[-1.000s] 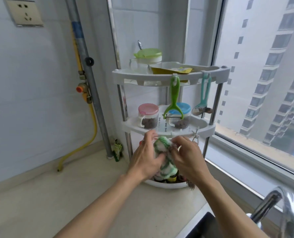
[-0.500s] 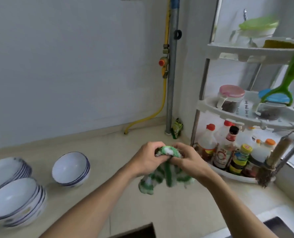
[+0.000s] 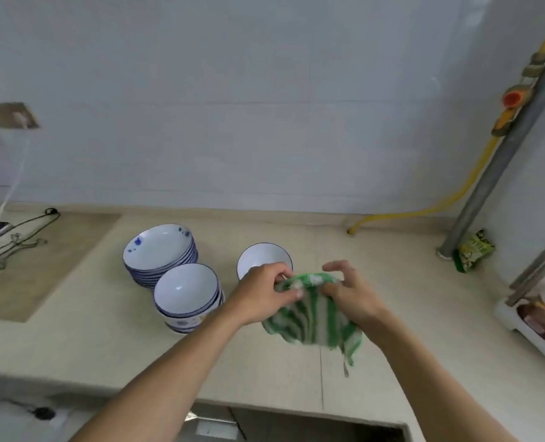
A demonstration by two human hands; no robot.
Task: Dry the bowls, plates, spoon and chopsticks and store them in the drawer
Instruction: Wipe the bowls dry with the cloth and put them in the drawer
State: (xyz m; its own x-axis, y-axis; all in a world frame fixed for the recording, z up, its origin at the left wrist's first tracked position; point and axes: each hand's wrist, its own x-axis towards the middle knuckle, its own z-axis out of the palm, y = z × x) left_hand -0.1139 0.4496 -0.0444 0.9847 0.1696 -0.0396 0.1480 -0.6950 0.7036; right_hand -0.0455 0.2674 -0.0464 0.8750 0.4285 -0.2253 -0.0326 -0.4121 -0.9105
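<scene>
Green-striped dishcloth (image 3: 312, 314): pinched by left hand (image 3: 261, 295) and right hand (image 3: 351, 295), now carried from the rack to over the table (image 3: 73, 346) beside single bowl (image 3: 261, 256); drying imminent

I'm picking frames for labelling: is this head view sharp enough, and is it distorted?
Head view: soft with motion blur, most on the cloth and both hands; wide-angle bending tilts the pipe at right; light is even, with small glints in the bowls.
</scene>
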